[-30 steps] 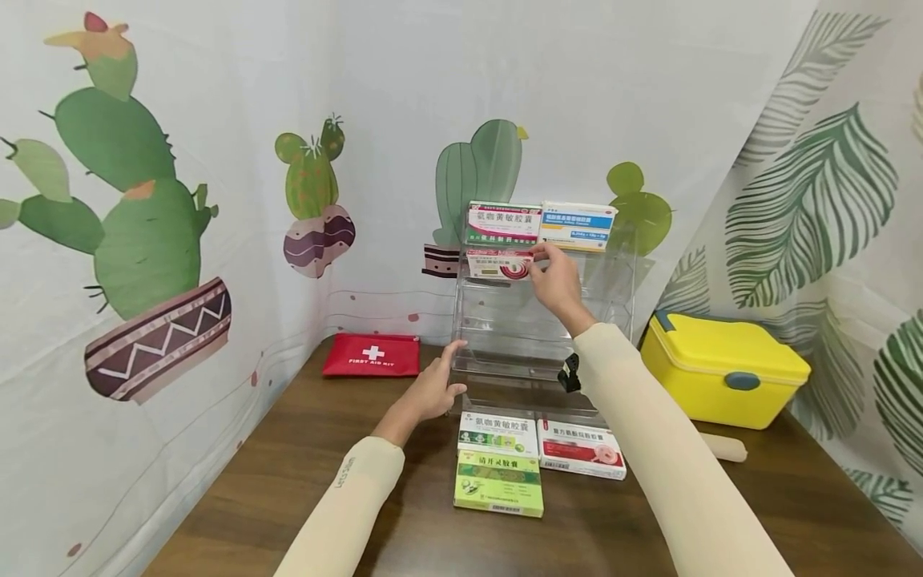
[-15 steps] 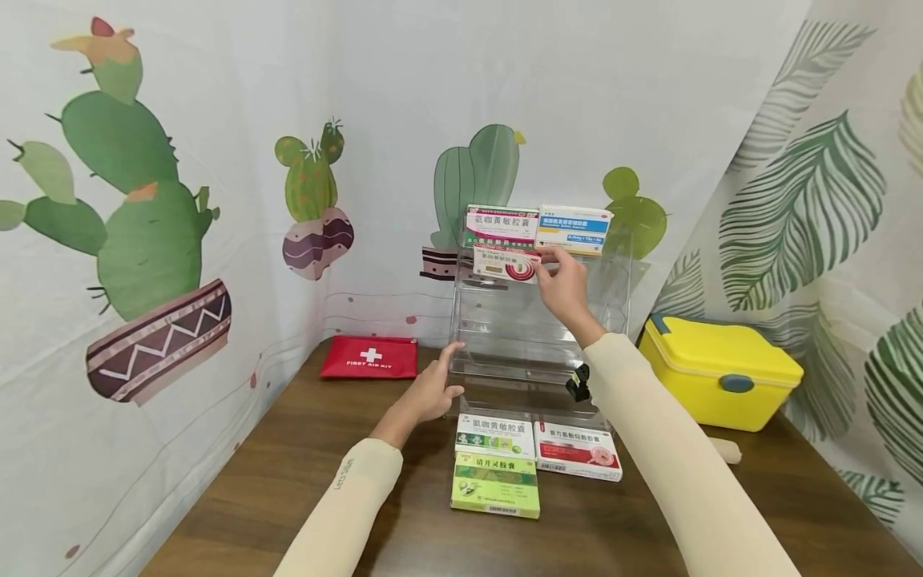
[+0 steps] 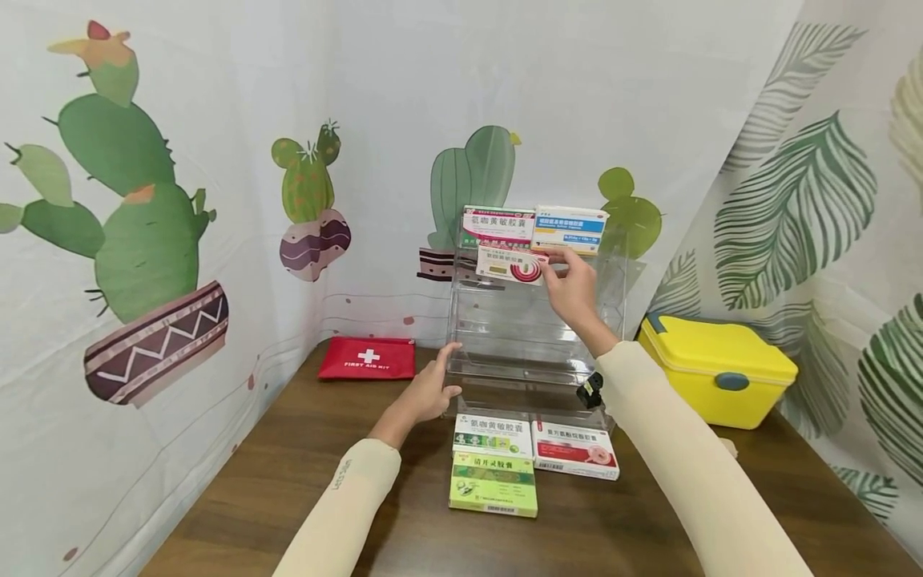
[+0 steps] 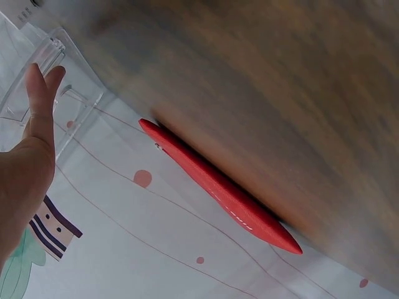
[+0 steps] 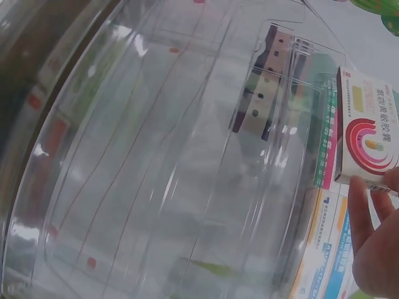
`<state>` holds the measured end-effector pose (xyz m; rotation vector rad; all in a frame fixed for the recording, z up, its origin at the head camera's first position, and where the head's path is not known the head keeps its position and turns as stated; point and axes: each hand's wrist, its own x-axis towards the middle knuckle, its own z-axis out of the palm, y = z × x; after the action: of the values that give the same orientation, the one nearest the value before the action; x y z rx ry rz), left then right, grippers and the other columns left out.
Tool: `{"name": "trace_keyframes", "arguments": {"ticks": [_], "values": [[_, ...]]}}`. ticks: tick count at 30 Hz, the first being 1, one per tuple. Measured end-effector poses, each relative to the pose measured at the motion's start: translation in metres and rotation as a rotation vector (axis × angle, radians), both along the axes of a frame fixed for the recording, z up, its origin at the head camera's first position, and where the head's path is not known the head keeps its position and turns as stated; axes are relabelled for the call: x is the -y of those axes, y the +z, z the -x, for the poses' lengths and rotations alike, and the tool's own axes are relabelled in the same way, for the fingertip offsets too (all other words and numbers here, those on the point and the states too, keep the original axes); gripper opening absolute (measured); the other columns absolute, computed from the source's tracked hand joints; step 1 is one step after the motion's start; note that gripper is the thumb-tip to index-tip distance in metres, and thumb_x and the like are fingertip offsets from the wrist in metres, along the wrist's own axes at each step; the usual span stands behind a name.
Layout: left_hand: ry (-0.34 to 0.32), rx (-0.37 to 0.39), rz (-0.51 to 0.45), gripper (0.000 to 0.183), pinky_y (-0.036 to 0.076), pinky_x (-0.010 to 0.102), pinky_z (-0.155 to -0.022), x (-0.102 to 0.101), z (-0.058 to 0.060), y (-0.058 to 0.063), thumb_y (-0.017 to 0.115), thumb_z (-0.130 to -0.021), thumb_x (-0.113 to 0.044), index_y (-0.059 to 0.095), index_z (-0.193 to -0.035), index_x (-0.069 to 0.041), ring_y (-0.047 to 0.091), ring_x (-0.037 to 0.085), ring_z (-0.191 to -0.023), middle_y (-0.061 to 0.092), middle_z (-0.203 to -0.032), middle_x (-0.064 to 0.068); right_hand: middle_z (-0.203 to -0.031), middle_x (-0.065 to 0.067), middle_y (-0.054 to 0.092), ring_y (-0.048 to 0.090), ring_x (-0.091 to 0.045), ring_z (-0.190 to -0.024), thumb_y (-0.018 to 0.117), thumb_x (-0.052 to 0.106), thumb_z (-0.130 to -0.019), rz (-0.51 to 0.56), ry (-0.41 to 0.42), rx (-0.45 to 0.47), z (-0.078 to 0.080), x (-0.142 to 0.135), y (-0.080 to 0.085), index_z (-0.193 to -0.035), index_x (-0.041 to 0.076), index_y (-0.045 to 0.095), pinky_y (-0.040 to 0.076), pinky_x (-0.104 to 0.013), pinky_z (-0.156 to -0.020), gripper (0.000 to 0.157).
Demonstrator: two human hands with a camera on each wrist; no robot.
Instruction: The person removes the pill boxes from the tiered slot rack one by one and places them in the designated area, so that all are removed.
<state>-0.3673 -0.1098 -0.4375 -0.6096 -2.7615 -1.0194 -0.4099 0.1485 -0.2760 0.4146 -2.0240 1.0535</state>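
Note:
My right hand (image 3: 574,290) pinches the right end of a white medicine box (image 3: 496,264) with a red ring pattern. That box is held slightly tilted in front of the clear plastic display rack (image 3: 530,322), just below its top tier. In the right wrist view, thumb and fingers grip one end of the medicine box (image 5: 372,118), which partly covers the boxes behind it. On the top tier sit a pink-and-green medicine box (image 3: 497,220) and a blue-and-white one (image 3: 577,223). My left hand (image 3: 429,391) rests with its extended fingers against the rack's lower left side.
On the wooden table (image 3: 274,481), before the rack, lie a white-and-green box (image 3: 492,441), a red-and-white box (image 3: 574,457) and a lime green box (image 3: 493,489). A red first aid pouch (image 3: 389,365) lies left; a yellow lidded case (image 3: 699,377) stands right.
The right hand has drawn the ring-patterned medicine box to the right and slightly down, tilting it away from the top-tier boxes. The left hand has stayed at the rack's side.

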Motion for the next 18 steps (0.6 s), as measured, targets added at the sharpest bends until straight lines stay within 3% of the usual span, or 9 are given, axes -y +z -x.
{"name": "trace_keyframes", "arguments": {"ticks": [9, 18], "values": [[0.007, 0.000, -0.008, 0.081, 0.047, 0.054, -0.095, 0.001, 0.000, -0.002, 0.067, -0.095, -0.015, 0.014, -0.154, -0.031, 0.060, 0.035, -0.105, 0.048, -0.139, 0.024, -0.100, -0.017, 0.070, 0.070, -0.036, -0.078, 0.068, 0.013, -0.095, -0.024, 0.049, -0.050, -0.017, -0.006, -0.004, -0.113, 0.001, 0.067, 0.056, -0.045, -0.070, 0.022], [0.001, 0.011, -0.011, 0.080, 0.048, 0.053, -0.091, -0.001, 0.000, -0.001, 0.065, -0.097, -0.014, 0.012, -0.154, -0.033, 0.060, 0.030, -0.094, 0.050, -0.134, 0.027, -0.098, -0.015, 0.071, 0.070, -0.030, -0.075, 0.069, 0.013, -0.094, -0.041, 0.094, -0.063, -0.031, -0.008, -0.008, -0.110, 0.002, 0.068, 0.048, -0.020, -0.056, 0.020]]}}
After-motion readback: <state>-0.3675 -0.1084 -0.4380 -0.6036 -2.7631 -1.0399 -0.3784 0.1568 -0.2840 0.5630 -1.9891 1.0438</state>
